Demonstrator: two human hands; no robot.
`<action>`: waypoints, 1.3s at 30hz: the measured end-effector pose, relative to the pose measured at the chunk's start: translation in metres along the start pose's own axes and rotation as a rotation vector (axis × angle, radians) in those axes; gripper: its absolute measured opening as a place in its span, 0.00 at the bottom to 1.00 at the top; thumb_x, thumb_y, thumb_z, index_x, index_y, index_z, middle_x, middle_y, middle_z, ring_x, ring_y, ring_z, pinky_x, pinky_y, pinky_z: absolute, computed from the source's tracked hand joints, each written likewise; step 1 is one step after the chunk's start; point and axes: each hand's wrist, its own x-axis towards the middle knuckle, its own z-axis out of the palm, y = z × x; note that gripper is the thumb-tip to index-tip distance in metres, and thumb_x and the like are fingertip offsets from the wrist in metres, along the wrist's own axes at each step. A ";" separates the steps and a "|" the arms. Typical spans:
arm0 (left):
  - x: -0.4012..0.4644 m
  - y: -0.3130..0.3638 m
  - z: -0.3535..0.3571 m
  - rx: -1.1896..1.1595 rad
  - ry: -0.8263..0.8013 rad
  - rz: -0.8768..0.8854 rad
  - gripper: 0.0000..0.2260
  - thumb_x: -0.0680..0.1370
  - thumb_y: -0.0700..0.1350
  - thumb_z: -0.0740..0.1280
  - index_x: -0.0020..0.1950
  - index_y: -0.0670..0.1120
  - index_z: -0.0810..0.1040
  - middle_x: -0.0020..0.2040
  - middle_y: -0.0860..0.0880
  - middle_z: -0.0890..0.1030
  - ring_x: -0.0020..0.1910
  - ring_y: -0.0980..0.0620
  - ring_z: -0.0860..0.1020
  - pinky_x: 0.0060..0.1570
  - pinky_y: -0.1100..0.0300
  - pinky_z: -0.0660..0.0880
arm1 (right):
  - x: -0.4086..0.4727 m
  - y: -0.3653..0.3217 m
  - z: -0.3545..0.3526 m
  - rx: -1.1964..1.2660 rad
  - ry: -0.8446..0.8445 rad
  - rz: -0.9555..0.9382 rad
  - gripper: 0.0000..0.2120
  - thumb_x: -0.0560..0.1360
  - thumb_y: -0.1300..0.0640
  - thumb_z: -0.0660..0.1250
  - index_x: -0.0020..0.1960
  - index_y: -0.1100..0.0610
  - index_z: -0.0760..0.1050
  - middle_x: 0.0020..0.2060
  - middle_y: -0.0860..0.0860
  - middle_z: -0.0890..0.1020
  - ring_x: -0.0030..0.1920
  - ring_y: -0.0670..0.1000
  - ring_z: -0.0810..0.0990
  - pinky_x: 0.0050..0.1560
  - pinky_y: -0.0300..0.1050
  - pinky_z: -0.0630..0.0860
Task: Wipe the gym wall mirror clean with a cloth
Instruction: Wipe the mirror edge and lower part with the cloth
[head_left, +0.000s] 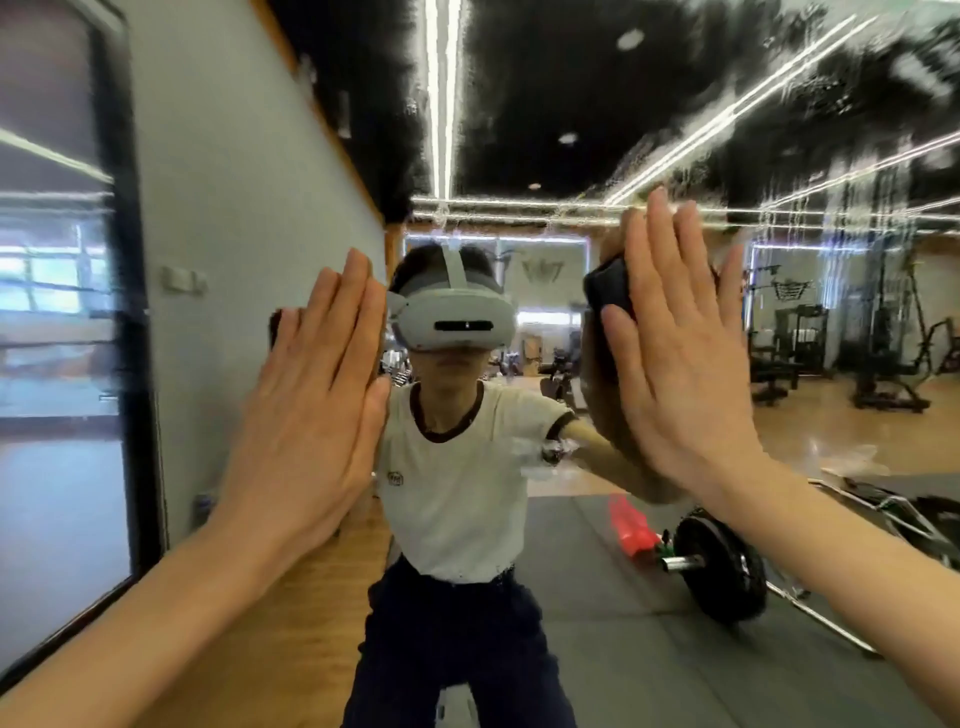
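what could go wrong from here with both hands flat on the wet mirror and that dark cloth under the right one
1. The right hand presses the dark folded cloth with straight fingers, not gripping it, so the cloth could slip out and drop.
2. The bare left hand lies flat on the large wet streaked wall mirror, likely leaving a palm print on the glass.
3. Streaks of liquid cover the upper glass; wiping low first may let drips re-soil it.

Glossy glass of the mirror (675, 104) is seen streaked and smeared with wet film above the right hand (675, 353), beneath whose fingers a dark, matt cloth (608, 291) is pressed. Reflected below that hand, a matt black weight plate (722, 566) on a shiny metal bar is shown on dull grey matting.
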 end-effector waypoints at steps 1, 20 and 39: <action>0.000 0.000 0.000 0.001 0.002 -0.003 0.27 0.85 0.48 0.49 0.83 0.42 0.48 0.84 0.45 0.47 0.82 0.53 0.42 0.78 0.60 0.37 | -0.001 -0.021 0.007 0.003 0.008 0.033 0.28 0.85 0.51 0.48 0.81 0.63 0.53 0.81 0.59 0.54 0.81 0.57 0.49 0.79 0.50 0.35; -0.022 -0.010 -0.006 -0.017 0.032 -0.083 0.27 0.86 0.50 0.48 0.83 0.44 0.45 0.84 0.47 0.45 0.82 0.52 0.43 0.79 0.59 0.37 | -0.014 -0.074 0.034 -0.032 -0.009 -0.092 0.27 0.85 0.51 0.48 0.82 0.59 0.52 0.81 0.55 0.54 0.81 0.52 0.47 0.80 0.52 0.39; -0.029 -0.015 -0.004 -0.058 0.024 -0.079 0.27 0.85 0.51 0.47 0.83 0.48 0.42 0.84 0.50 0.43 0.82 0.54 0.42 0.78 0.62 0.35 | -0.065 -0.048 0.026 0.003 0.101 0.373 0.27 0.85 0.52 0.46 0.82 0.60 0.49 0.81 0.56 0.51 0.81 0.53 0.45 0.80 0.53 0.37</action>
